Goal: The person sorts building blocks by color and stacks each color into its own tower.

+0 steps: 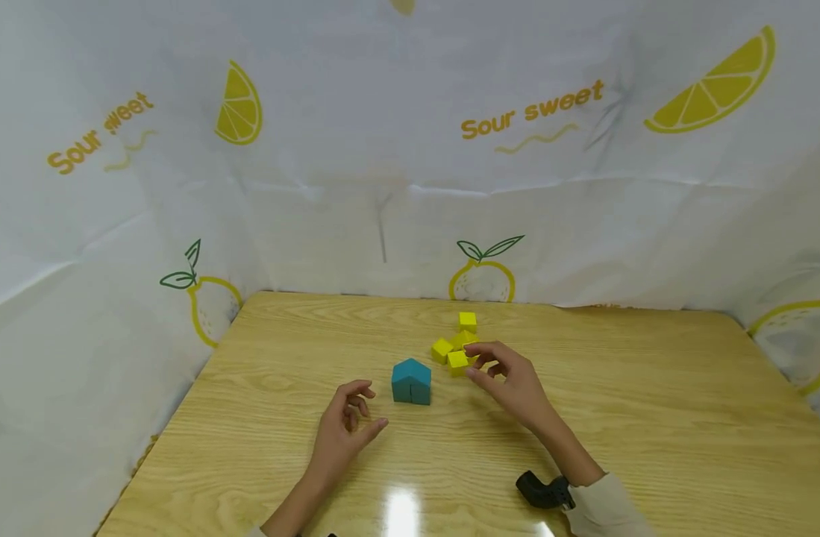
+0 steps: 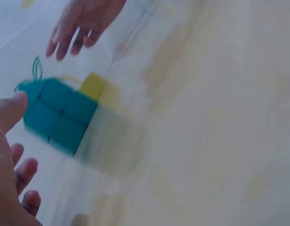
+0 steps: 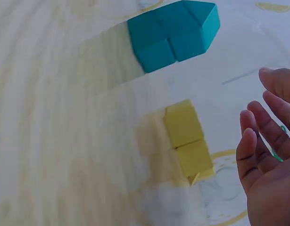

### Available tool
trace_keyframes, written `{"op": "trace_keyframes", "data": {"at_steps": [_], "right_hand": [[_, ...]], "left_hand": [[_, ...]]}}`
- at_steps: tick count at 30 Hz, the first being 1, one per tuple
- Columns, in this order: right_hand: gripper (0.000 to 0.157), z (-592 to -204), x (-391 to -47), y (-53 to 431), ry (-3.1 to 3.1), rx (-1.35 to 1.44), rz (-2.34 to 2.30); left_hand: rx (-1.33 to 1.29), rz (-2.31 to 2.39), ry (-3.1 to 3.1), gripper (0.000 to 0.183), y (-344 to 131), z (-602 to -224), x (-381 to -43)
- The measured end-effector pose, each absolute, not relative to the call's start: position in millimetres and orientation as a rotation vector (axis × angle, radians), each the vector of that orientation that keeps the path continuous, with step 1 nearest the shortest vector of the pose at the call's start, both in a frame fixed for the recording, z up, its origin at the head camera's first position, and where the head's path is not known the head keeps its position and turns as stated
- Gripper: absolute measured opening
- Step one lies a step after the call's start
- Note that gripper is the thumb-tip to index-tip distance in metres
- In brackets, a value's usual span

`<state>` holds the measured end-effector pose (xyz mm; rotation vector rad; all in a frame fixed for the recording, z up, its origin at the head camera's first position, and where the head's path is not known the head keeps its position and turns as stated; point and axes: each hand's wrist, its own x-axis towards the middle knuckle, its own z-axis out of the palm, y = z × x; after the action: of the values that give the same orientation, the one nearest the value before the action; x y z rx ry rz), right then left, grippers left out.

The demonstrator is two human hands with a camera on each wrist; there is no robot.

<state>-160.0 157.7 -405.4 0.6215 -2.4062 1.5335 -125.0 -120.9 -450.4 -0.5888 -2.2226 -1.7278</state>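
Observation:
A teal block stack (image 1: 412,384) stands upright on the table, its cubes topped by sloped pieces that form a peak. Just to its left my left hand (image 1: 342,429) hovers with relaxed, spread fingers and holds nothing. Beyond the stack and to its right is a loose group of yellow blocks (image 1: 459,363). My right hand (image 1: 510,377) is beside these, thumb and fingers apart; its fingertips overlap the nearest yellow block in the head view. From the right wrist, its palm (image 3: 272,188) shows bare, clear of two yellow blocks (image 3: 185,134) standing one against the other.
Another yellow cube (image 1: 467,321) sits farther back. The wooden table (image 1: 262,447) ends at a white sheet (image 1: 356,224) printed with lemons. A black strap-like device (image 1: 544,492) is on my right wrist, by the sleeve (image 1: 611,507).

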Motion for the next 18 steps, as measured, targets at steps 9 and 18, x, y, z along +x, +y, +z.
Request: {"op": "trace_keyframes", "data": {"at_steps": [9, 18], "right_hand": [[0.03, -438.0, -159.5, 180.2, -2.375, 0.56, 1.579], [0.036, -477.0, -177.9, 179.5, -2.391, 0.595, 1.519]], "left_hand": [[-0.833, -1.612, -2.045, 0.045, -79.1, -470.8, -97.9], [-0.806, -1.691, -2.249, 0.041, -35.3, -484.6, -92.2]]}}
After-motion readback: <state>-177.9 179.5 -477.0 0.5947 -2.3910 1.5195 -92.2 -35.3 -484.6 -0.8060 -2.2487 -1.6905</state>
